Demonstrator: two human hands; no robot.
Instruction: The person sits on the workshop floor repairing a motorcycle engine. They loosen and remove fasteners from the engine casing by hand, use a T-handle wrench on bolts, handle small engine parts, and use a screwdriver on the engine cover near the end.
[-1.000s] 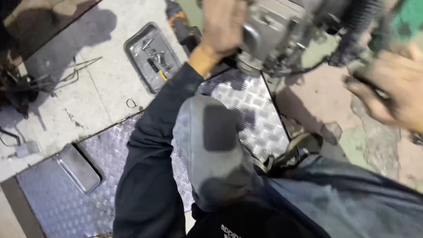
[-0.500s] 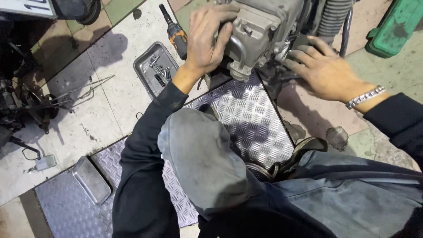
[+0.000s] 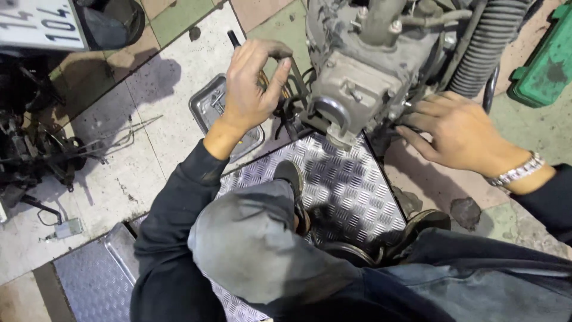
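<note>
The left hand hung half open beside the grey engine, fingers curled near dark cables and gripping nothing clearly. The right hand lay flat and open against the engine's other side. The engine stood above one checker-plate ramp on a worn tiled floor. One metal tool tray sat behind the left hand; one green case lay far right.

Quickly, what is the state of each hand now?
Left hand: open, fingers curled, touching cables beside the engine.
Right hand: open, flat against the engine, holding nothing.
</note>
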